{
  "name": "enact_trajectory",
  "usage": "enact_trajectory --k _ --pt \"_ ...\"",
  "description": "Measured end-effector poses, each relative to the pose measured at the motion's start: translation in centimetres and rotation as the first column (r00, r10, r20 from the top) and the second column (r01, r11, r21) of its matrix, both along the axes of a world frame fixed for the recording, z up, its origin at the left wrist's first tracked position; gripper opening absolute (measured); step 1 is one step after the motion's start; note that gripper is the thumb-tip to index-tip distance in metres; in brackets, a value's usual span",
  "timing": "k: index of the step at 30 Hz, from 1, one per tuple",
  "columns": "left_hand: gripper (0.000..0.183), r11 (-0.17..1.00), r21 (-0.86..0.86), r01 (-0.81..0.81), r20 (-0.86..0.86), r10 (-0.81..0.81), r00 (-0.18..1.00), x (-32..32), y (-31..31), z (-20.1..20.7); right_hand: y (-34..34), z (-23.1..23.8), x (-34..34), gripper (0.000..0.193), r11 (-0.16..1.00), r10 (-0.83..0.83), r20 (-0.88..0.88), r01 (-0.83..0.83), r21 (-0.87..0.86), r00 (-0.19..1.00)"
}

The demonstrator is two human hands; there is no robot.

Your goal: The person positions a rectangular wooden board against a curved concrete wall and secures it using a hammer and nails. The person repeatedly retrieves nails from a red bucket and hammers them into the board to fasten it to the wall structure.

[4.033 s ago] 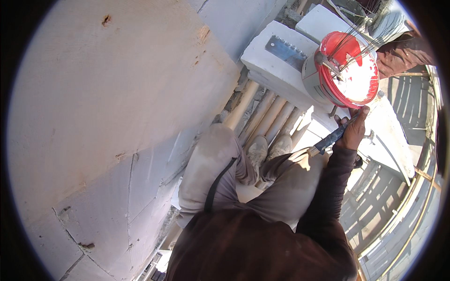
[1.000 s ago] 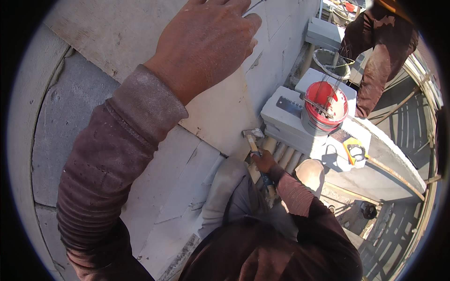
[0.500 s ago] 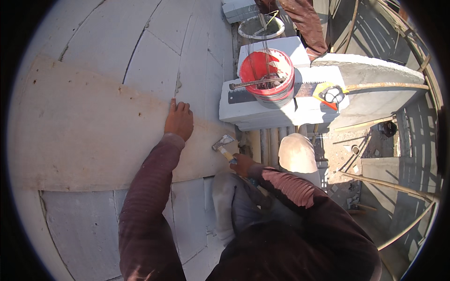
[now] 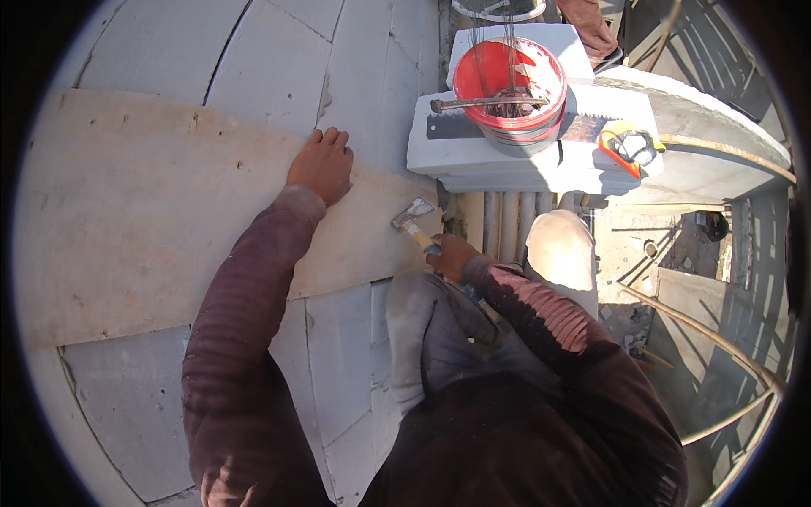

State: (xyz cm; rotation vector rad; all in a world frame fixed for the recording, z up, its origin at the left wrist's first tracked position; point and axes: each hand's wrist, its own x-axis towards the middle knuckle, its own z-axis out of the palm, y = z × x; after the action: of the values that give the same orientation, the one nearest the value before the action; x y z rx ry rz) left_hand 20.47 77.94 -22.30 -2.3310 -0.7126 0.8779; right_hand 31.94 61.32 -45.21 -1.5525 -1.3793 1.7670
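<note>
A long, stained tan plywood board (image 4: pixel 144 228) lies across the grey block wall. My left hand (image 4: pixel 323 167) is at the board's far edge, with its fingers bent over that edge and pressed together. Lower and to the right, my right hand (image 4: pixel 454 256) is closed round the yellow and blue handle of a hammer (image 4: pixel 419 233). The hammer's metal head is pale with dried mortar and lies over the board's right end. Whether the head touches the board, I cannot tell.
White blocks (image 4: pixel 473 173) at the upper right carry a red bucket (image 4: pixel 553 110) of thin wires and a hand saw (image 4: pixel 452 127) with a yellow and orange handle. Beyond them shows a co-worker's limb (image 4: pixel 589 24). Poles and a lower floor (image 4: pixel 629 232) lie down to the right.
My view has shifted, so the blocks and bucket now stand higher in it. The board has tilted, its right end swung away from me. Both hands keep their hold.
</note>
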Motion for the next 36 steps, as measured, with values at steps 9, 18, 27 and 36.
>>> enact_trajectory --k 9,18,27,36 --pt "0.042 0.997 -0.033 -0.065 0.037 0.066 0.997 0.1 0.3 -0.2 3.6 2.5 3.6 0.046 0.938 -0.18 0.366 0.047 0.344 0.913" --pt "0.032 0.999 -0.016 -0.05 0.019 0.05 0.999 -0.4 0.5 -0.4 13.7 6.1 5.5 0.034 0.923 -0.047 0.665 -0.221 0.313 0.746" --pt "0.024 1.0 0.026 0.004 0.052 -0.005 0.999 -0.9 0.6 -0.9 14.2 5.2 5.5 0.032 0.906 0.104 0.728 -0.366 0.211 0.678" --pt "0.027 0.999 -0.031 -0.036 0.04 0.037 0.998 -0.5 0.2 -0.7 13.7 4.1 5.3 0.038 0.911 0.084 0.711 -0.343 0.23 0.698"
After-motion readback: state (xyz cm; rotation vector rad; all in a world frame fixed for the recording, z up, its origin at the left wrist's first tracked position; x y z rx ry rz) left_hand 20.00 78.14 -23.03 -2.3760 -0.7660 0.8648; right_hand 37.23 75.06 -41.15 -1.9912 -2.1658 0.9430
